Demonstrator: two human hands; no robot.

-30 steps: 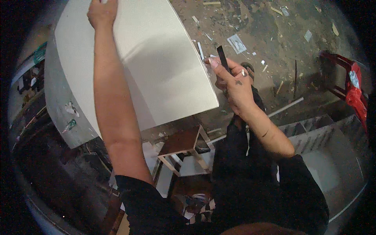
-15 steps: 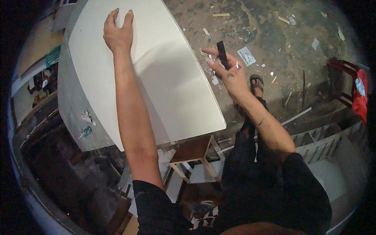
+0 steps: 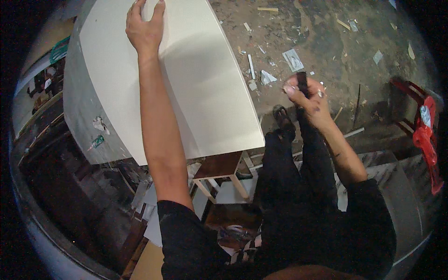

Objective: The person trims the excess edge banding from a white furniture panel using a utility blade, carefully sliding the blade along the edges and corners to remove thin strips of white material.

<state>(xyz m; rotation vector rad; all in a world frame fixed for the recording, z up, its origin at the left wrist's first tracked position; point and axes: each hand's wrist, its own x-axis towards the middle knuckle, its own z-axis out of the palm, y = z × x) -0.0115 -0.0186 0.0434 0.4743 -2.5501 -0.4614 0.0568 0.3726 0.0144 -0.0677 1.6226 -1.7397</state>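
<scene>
A large white panel (image 3: 205,98) lies on a grey work surface (image 3: 86,107) at the left. Near the panel's far edge my left hand (image 3: 143,30) rests flat on it, thumb apart from the fingers. My right hand (image 3: 311,100) is closed around a short, flat black bar (image 3: 302,83), off to the right of the panel and above the floor. The bar's lower part is hidden in the grip, and its exact kind is unclear.
Scraps of paper (image 3: 293,60) and thin wooden strips (image 3: 343,24) litter the floor. A red plastic stool (image 3: 424,121) stands at the right. Below the panel's near edge is a small brown-topped stool (image 3: 219,165). Grey panels (image 3: 396,186) lie at lower right.
My right hand has moved right and nearer to me, away from the panel's edge, with the black bar still held. My left hand stays on the panel. The whole view has shifted slightly.
</scene>
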